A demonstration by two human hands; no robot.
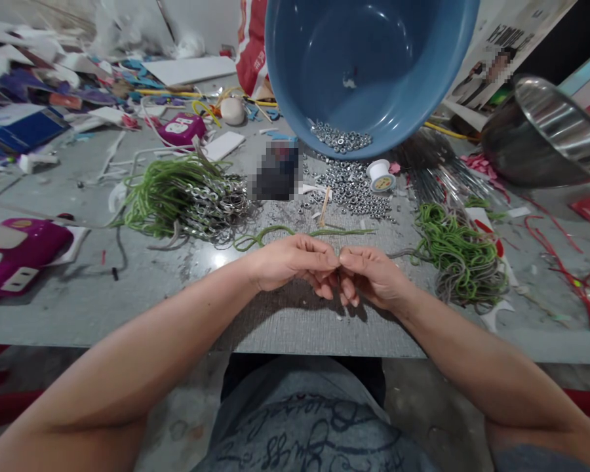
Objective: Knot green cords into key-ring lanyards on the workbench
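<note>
Pinching with left hand point(297, 260), thumb against forefinger, other fingers curled; closed in a similar pinch with right hand point(373, 270), meeting at fingertips, held over near part of grey table point(142, 318)

Can't tell what, if anything, is gripped there: too small, mostly covered by fingers

See green cord point(344, 231) lying on table just beyond both hands, curving into a loop toward the left, straight toward the right

Spot grey cord point(400, 253) showing from behind right hand, leading to tangle of green and grey cords point(465, 255) at right

Note bundle of green cords point(162, 196) left of hands, with shiny metal pieces massed at its right end

Find loose metal rings point(351, 187) scattered farther back, in front of tilted blue basin point(373, 65); see more inside, gathered along its lower wall

Add white spool point(381, 177) among right-hand loose rings, steel bowl point(535, 144) tilted at far right, red cords point(555, 255) below it, purple device point(24, 255) at far left
</note>
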